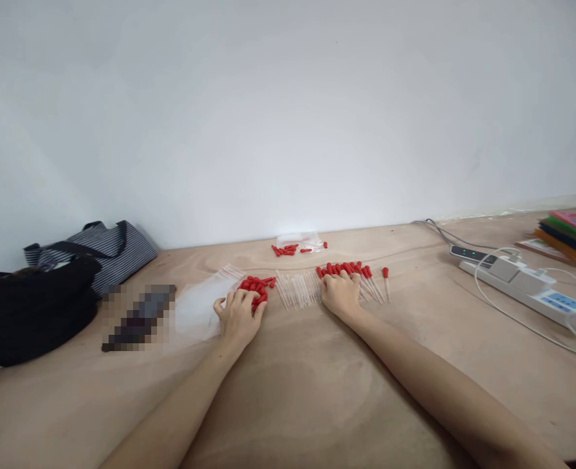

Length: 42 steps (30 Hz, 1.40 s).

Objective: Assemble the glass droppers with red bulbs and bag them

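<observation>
Red rubber dropper bulbs [255, 285] lie in a pile at mid-table. My left hand [239, 316] rests over the near side of this pile, its fingers bent and apart, touching the bulbs. Clear thin glass tubes [298, 290] lie side by side in a row just right of the pile. My right hand [341, 296] lies on a row of droppers with red bulbs [369, 272] to the right of the tubes. Its fingers are curved over them and partly hide them. One separate dropper [386, 281] lies at the right end.
Clear plastic bags [202, 306] lie left of my left hand, near a pixelated object [141, 317]. More red bulbs [285, 250] and a small bag [298, 240] are by the wall. Dark bags [38, 306] stand left; a power strip [527, 290] with cables and stacked colourful items [574, 234] are right.
</observation>
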Each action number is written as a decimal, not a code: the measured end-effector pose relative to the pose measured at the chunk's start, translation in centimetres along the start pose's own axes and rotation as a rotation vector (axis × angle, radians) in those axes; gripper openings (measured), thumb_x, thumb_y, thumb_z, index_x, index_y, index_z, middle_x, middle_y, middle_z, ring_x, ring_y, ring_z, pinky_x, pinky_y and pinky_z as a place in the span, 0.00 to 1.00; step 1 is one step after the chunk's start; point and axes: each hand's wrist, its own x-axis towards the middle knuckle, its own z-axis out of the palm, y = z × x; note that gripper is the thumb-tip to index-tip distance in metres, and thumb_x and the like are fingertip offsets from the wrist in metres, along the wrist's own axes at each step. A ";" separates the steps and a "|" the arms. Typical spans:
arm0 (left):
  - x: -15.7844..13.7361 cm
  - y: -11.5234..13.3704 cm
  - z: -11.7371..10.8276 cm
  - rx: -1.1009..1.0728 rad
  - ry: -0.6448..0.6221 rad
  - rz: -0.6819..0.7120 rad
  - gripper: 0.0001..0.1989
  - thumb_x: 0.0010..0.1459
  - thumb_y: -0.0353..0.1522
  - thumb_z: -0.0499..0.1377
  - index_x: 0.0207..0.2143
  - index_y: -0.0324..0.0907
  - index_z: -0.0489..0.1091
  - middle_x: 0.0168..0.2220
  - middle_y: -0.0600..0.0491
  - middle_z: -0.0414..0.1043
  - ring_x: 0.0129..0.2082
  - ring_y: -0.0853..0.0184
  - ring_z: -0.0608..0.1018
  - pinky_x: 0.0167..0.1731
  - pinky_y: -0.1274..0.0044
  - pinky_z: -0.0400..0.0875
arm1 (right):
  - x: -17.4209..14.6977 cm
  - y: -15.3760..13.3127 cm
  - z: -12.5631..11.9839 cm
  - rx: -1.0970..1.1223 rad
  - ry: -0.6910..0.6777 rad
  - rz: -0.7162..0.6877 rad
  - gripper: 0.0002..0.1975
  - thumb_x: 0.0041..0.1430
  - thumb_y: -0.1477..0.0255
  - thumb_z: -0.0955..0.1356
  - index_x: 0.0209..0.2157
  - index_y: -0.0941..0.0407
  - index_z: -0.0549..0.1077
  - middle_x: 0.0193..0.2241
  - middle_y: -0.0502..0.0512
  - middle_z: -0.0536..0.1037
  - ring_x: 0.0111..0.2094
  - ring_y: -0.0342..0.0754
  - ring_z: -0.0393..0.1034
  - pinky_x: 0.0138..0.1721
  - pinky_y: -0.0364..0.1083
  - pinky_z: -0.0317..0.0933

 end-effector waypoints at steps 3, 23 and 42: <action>0.2 -0.1 0.1 -0.012 -0.016 -0.030 0.05 0.53 0.35 0.55 0.29 0.43 0.68 0.32 0.49 0.72 0.37 0.56 0.70 0.39 0.63 0.52 | 0.2 -0.2 -0.3 0.013 -0.028 0.020 0.13 0.56 0.74 0.58 0.29 0.58 0.73 0.34 0.63 0.75 0.39 0.55 0.62 0.37 0.53 0.42; -1.9 3.1 -1.7 -0.422 -0.268 0.323 0.05 0.54 0.31 0.53 0.33 0.43 0.68 0.33 0.53 0.70 0.35 0.64 0.70 0.40 0.67 0.53 | 2.1 -1.7 -1.1 0.092 -0.168 0.217 0.12 0.54 0.69 0.60 0.29 0.59 0.73 0.34 0.62 0.74 0.42 0.56 0.62 0.39 0.52 0.45; -2.1 4.1 -0.8 -0.458 -0.301 0.256 0.08 0.58 0.30 0.51 0.33 0.44 0.70 0.33 0.53 0.73 0.36 0.64 0.70 0.38 0.69 0.55 | -6.7 1.5 -2.4 0.364 0.026 -0.472 0.09 0.58 0.72 0.61 0.34 0.52 0.73 0.28 0.52 0.72 0.35 0.45 0.61 0.43 0.50 0.41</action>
